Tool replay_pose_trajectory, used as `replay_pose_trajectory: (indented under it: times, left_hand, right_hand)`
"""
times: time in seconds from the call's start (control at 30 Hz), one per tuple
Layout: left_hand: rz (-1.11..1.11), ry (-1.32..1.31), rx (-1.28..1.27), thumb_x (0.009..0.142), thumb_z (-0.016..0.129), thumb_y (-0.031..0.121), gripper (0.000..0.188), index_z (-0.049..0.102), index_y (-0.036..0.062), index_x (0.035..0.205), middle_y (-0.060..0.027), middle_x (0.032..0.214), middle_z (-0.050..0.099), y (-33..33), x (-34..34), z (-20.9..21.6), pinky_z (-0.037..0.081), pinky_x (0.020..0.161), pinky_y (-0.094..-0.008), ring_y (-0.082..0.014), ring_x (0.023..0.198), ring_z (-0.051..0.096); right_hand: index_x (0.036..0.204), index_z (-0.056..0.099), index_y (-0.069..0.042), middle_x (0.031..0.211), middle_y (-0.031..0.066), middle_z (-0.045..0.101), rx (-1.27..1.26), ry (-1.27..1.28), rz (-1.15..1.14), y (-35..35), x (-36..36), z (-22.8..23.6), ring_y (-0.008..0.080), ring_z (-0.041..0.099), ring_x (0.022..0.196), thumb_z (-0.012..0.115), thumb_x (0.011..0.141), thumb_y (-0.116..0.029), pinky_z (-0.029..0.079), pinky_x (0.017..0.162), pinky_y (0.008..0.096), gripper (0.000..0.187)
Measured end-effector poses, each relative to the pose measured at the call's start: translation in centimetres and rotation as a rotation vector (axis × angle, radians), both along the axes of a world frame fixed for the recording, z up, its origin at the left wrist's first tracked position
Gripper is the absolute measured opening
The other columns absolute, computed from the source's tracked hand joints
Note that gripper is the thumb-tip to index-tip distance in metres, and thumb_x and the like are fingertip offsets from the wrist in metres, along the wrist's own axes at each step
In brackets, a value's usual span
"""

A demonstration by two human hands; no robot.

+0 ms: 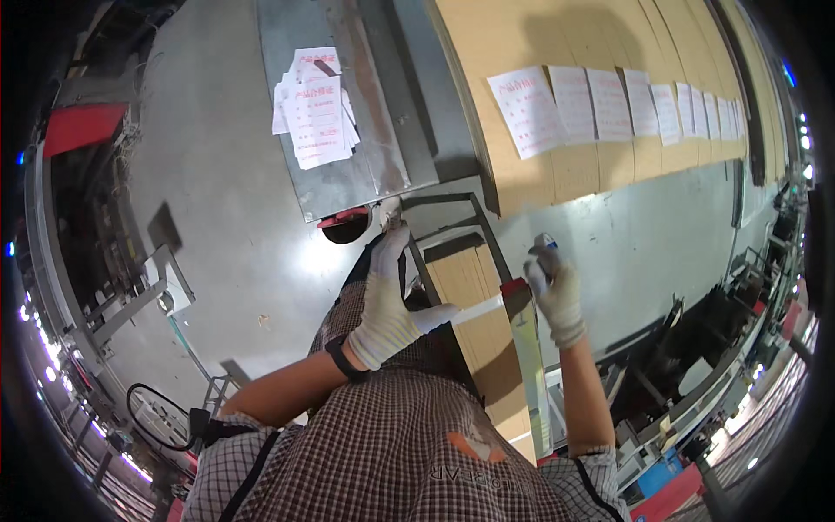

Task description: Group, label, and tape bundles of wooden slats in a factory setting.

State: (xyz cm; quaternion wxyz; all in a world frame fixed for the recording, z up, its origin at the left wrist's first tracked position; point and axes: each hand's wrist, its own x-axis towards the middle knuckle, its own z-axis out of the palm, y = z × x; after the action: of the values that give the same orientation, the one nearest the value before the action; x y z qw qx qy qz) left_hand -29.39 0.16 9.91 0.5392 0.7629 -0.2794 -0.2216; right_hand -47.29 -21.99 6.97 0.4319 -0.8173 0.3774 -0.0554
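Note:
My left hand (383, 317), in a white striped knit glove, has its fingers stretched away from me and its thumb apart, pointing right. The thumb tip is at the end of a narrow white strip (478, 310) lying across brown cardboard sheets (465, 283); whether they touch is unclear. To the right, my right hand (557, 300), also gloved, has its fingers curled around a small object with a blue-and-white end (545, 241), too little of it showing to name. Between that hand and the strip sits a small dark red block (514, 287).
A dark metal frame (444, 200) surrounds the cardboard in front of me. Printed white slips (317, 122) are piled on a grey metal table (374, 170). At the far right, a large cardboard stack (600, 174) bears a row of slips (570, 104). A metal stand (165, 283) is at left.

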Motion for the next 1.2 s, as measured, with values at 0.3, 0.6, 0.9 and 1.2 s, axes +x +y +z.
replay_pose_trajectory:
  times: [0.3,0.6,0.9,1.2]
  left_hand:
    - [-0.256,1.153,-0.159,0.070,0.092,0.026,0.069,0.058,-0.0006,0.125,-0.0072,0.117,0.067,0.9,-1.8,-1.3,0.051,0.096,-0.0330,-0.0146,0.109,0.061]
    - [-0.446,1.179,-0.184,0.067,0.093,0.028,0.072,0.058,0.0001,0.124,-0.0072,0.119,0.066,1.3,-1.1,0.4,0.049,0.099,-0.0338,-0.0163,0.109,0.062]
    - [-0.379,1.464,-0.275,0.070,0.092,0.027,0.087,0.044,0.0050,0.139,-0.0057,0.143,0.050,2.4,-2.6,-0.4,0.039,0.111,-0.0359,-0.0163,0.131,0.047]
    - [-0.205,1.152,-0.438,0.083,0.082,0.031,0.073,0.046,0.0010,0.139,-0.0056,0.133,0.057,6.1,-8.4,3.6,0.046,0.101,-0.0314,-0.0162,0.122,0.053]
  right_hand:
    - [0.127,0.052,0.002,0.113,0.0212,0.056,0.130,0.329,0.438,5.6,-4.5,8.1,0.0366,0.056,0.104,0.085,0.058,-0.065,0.044,0.092,0.0470,0.102]
    - [0.118,0.051,-0.006,0.105,0.0140,0.055,0.308,0.300,0.232,10.4,-13.8,9.9,0.0341,0.058,0.093,0.088,0.053,-0.066,0.045,0.091,0.0490,0.096]
    - [0.149,0.030,0.002,0.146,0.0179,0.043,-0.169,0.716,-1.342,25.0,-28.5,12.5,0.0298,0.046,0.130,0.056,0.100,-0.037,0.040,0.111,0.0421,0.068]
    - [0.146,0.036,-0.002,0.141,0.0164,0.048,0.076,0.306,-1.275,30.8,-28.9,2.4,0.0304,0.049,0.127,0.053,0.101,-0.036,0.041,0.110,0.0409,0.059]
